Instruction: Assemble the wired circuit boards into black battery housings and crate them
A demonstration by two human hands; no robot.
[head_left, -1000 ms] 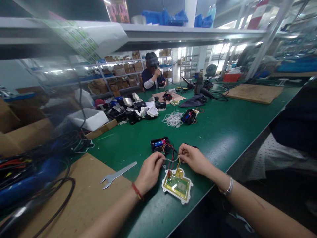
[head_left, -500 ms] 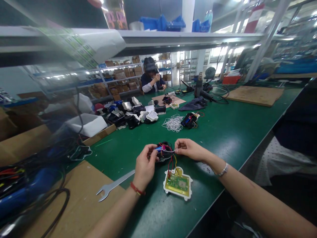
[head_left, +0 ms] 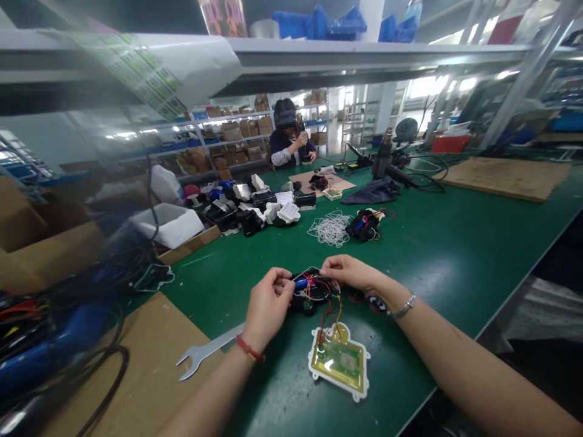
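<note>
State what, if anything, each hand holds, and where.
The left hand has the black housing by its left end; the right hand is at its right end, but its hold is unclear.

We see a black housing, a blue cell, red wires and a yellow wire. Our panel is yellow and green, its rim white; our tabletop is plain green, our wristband red, the cord white, a co-worker's sleeve striped dark and white.
</note>
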